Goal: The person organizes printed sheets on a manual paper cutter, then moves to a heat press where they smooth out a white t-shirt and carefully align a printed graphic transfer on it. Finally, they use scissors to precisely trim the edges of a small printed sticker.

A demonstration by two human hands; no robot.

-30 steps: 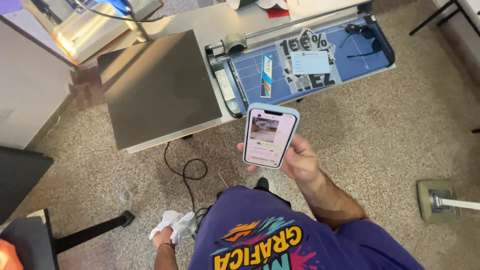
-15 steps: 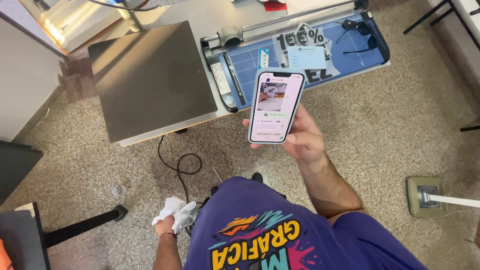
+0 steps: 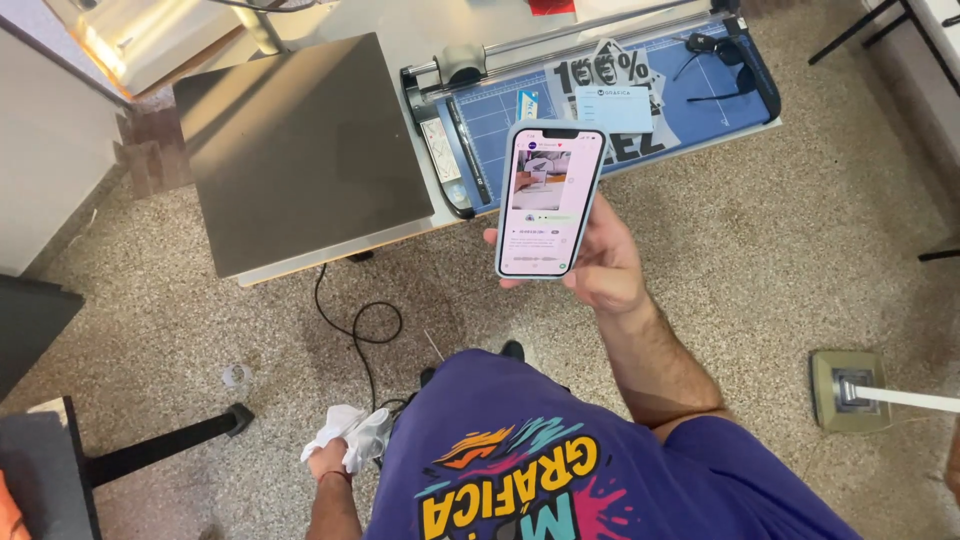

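Right hand (image 3: 600, 262) grips a phone (image 3: 549, 198) from behind and below, fingers wrapped round its edges, thumb tip showing at the left edge. Phone is upright, tilted slightly, lit screen facing the camera; the screen shows a small picture above rows of text, too small to make out. Phone is held in the air above the floor (image 3: 760, 230), overlapping the front edge of the table (image 3: 420, 30) in this view.

Left hand (image 3: 328, 462) hangs low beside the left hip, clenched around a crumpled white cloth (image 3: 350, 432) that bulges out above the fist.

On the table: a dark grey flat plate (image 3: 300, 150) at the left, lying level and square to the table edge. Just right of it, a blue cutting mat (image 3: 710, 95) with a sliding-rail trimmer (image 3: 545, 45) along its far side. Printed paper cut-outs (image 3: 600, 70) and a pale blue card (image 3: 614, 106) lie on the mat, partly behind the phone. Black glasses (image 3: 715, 55) rest at the mat's right end.

A black cable (image 3: 350, 320) drops from under the plate and loops on the speckled floor. Grey floor box (image 3: 848, 388) at lower right, with a white strip running off to the frame edge. Dark stand leg (image 3: 160, 445) at lower left. Person wears a purple shirt (image 3: 520, 450) with a multicolour print.
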